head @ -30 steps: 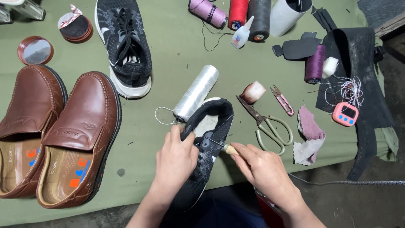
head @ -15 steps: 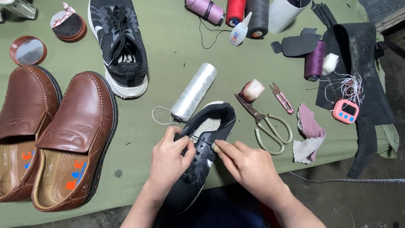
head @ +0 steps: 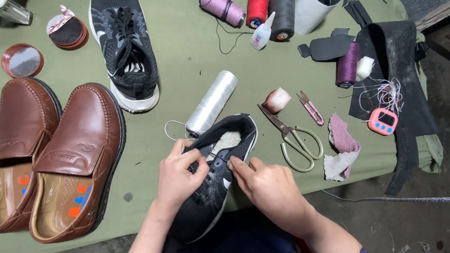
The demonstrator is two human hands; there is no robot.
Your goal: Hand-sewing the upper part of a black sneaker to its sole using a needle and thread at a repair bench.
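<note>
Under both curled hands, left hand (head: 180, 175) and right hand (head: 267, 185), the black sneaker (head: 211, 187) is half hidden.

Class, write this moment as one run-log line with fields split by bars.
left hand: grips black sneaker | right hand: pinches its collar | beside: clear thread spool, scissors | surface: green cloth

A shoe repair workbench. A green cloth-covered table (head: 187, 51) holds brown leather loafers (head: 70, 159), a black sneaker (head: 124, 51), spools of thread (head: 258, 11), a roll of clear thread (head: 212, 103), scissors (head: 293, 138), thread snips (head: 310, 107), a small glue bottle (head: 261, 33) and black leather scraps (head: 393, 70).
</note>
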